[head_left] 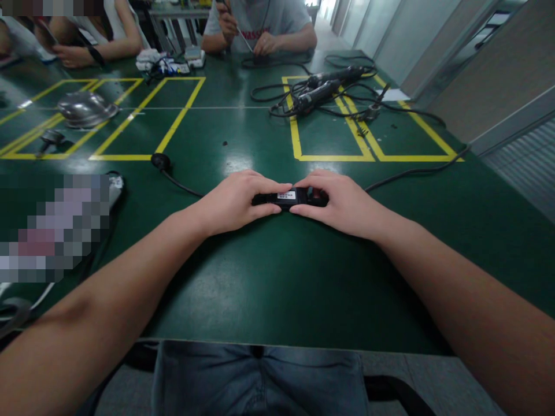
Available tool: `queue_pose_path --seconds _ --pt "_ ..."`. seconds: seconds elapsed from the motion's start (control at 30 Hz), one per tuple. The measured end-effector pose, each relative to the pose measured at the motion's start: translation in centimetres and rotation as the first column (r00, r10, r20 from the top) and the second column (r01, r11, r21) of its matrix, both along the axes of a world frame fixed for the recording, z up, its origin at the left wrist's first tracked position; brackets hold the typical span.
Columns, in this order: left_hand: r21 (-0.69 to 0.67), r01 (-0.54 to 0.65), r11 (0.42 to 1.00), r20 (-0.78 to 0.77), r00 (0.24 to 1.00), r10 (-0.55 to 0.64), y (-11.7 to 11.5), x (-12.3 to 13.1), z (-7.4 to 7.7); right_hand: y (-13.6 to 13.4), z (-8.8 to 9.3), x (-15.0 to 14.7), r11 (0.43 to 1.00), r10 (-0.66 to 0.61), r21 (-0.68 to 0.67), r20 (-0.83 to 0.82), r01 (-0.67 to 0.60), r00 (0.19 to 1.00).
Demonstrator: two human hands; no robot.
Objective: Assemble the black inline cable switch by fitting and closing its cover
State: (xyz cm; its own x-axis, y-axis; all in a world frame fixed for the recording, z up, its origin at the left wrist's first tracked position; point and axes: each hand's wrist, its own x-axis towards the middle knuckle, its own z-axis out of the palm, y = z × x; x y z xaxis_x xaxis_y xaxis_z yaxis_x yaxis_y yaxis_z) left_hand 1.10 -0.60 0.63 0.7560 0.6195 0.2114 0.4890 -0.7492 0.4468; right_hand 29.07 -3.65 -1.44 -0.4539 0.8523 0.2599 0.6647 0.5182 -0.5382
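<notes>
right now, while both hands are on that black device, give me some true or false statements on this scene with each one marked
1. The left hand and right hand both grip the black device. True.
2. The white label on it is covered completely. False: the white label shows between the two hands.
3. A round black cord end lies left of the left hand. True.
4. A shiny metal piece sits to the right of the right hand. False: the shiny metal piece sits on the left side of the green table.
5. Yellow tape marks out boxes on the green table. True.
</notes>
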Motion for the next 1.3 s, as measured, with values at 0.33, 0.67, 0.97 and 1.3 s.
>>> queue_pose_path --seconds 0.33,0.67,0.97,1.3 --pt "-0.305 -0.071 0.950 0.211 0.967 0.140 -0.1 0.1 -0.8 -0.4 -0.3 -0.3 0.997 -0.076 -0.012 -0.041 0.076 0.996" --pt "-0.177 -0.263 0.948 0.199 0.934 0.297 -0.1 0.5 -1.5 -0.4 -0.2 -0.5 0.992 -0.103 -0.080 -0.105 0.095 0.989" --pt "0.004 -0.499 0.866 0.083 0.864 0.497 0.8 -0.5 -1.2 -0.6 0.4 -0.6 0.994 -0.092 -0.064 -0.061 0.088 0.994" --pt "0.197 -0.383 0.903 0.122 0.923 0.365 0.9 -0.9 -1.4 -0.7 1.3 0.0 1.000 -0.019 -0.024 -0.002 0.019 1.000"
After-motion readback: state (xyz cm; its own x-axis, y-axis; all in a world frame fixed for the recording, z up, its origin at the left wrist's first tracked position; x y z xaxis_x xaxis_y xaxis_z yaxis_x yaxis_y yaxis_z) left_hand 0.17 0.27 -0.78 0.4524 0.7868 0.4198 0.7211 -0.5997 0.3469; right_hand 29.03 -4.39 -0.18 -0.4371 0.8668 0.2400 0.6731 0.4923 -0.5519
